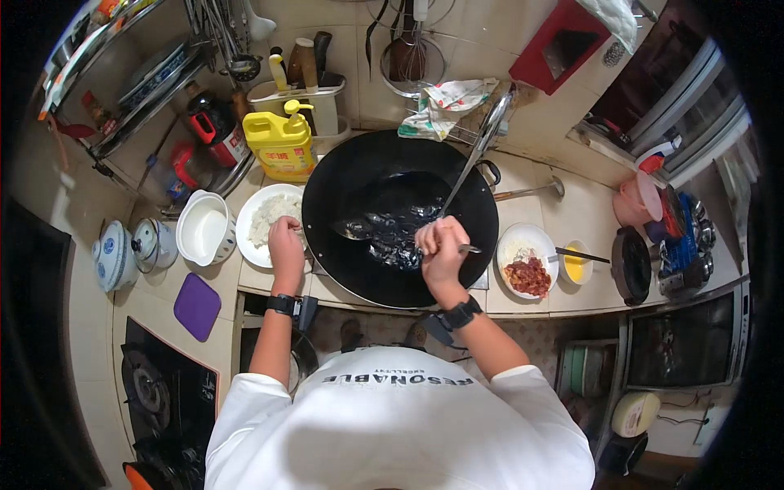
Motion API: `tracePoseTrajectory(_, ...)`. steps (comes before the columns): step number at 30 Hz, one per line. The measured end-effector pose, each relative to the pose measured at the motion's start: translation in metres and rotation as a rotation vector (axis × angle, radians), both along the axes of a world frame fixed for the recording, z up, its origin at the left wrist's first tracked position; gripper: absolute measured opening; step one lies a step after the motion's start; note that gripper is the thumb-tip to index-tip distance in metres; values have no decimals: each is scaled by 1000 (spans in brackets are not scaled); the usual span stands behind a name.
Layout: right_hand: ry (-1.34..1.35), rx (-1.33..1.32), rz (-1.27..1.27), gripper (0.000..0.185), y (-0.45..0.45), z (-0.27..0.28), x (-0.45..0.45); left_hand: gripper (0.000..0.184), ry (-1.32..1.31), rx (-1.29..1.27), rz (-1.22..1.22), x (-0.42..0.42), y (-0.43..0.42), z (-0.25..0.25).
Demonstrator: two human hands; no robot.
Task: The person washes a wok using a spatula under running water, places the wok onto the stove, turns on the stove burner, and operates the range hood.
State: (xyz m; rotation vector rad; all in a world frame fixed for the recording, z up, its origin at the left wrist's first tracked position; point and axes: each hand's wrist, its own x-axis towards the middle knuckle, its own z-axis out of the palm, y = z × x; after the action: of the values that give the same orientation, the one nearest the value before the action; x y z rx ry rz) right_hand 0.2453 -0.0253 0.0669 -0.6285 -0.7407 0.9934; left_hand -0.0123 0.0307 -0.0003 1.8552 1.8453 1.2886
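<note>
White shirt [400, 420] is showing "RESONABLE" in dark caps, w/ a smaller line by it, too tiny to read surely. Yellow jug [280, 147] is wearing a label w/ reddish characters, too small to make out; it's standing back L of the wok [339, 184].

Wok is sitting mid-counter [588, 220], near rim reaching roughly to the front edge; dark, glossy liquid is lying in the bottom. R hand [441, 245] is hanging over the wok's R part, fingers closing round a spoon [353, 229]; bowl is resting low in the wok's L half, handle end poking out past the fist. Long metal tool [482, 155] is slanting over the far R rim, lower end nr that hand; can't tell if it's also being gripped.

L hand [286, 237] is hovering over/at the R side of the rice plate [250, 204], fingers curling; can't tell how far open or if they're holding any. That plate is sitting just beside the wok, leaving little gap.

On the R, a narrow tile strip is running btwn wok & meat plate [505, 241]; bowl w/ yellow liquid [585, 278] is standing close by it.
</note>
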Motion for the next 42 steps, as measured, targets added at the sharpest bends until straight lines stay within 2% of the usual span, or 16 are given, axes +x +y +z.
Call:
tracePoseTrajectory(4, 43, -11, -70, 32, 2, -1, -3, 13, 5, -14, 6, -1, 1, -4)
tracePoseTrajectory(8, 41, -70, 35, 33, -8, 11, 16, 14, -20, -12, 9, -2, 2, -6)
tracePoseTrajectory(12, -89, -93, 121, 32, -34, 30, 51, 14, -28, -3, 10, -2, 2, -6)
tracePoseTrajectory(18, -643, -178, 23, 33, -64, 54, 106, 13, -65, -35, 31, -1, 2, -6)
tracePoseTrajectory(20, -846, -118, -27, 28, -63, 52, 113, 13, -49, -34, 26, -2, 1, -5)
tracePoseTrajectory(22, -962, -115, -63, 24, -52, 41, 108, 13, -36, -30, 19, -2, 2, -5)
tracePoseTrajectory(24, -1033, -150, -71, 12, -40, 30, 102, 13, -47, -39, 1, -3, 3, -6)
tracePoseTrajectory(26, -1152, -58, -169, 7, -26, 25, 92, 13, -53, -44, -2, -3, 2, -5)
tracePoseTrajectory(30, -1092, -53, -181, 7, -11, 19, 70, 13, -57, -38, -4, -3, 2, -6)
tracePoseTrajectory(34, -910, -202, -65, 13, -5, 15, 41, 14, -46, -40, -5, -3, 1, -4)
tracePoseTrajectory(35, -932, -106, -123, 14, 1, 5, 35, 13, -55, -40, -6, -2, 0, -4)
tracePoseTrajectory(38, -938, -130, -117, 14, 0, 16, 13, 13, -79, -46, -5, -2, 1, -4)
tracePoseTrajectory(42, -889, -123, 9, 16, -4, 12, -1, 14, -95, -53, -10, -2, 1, -4)
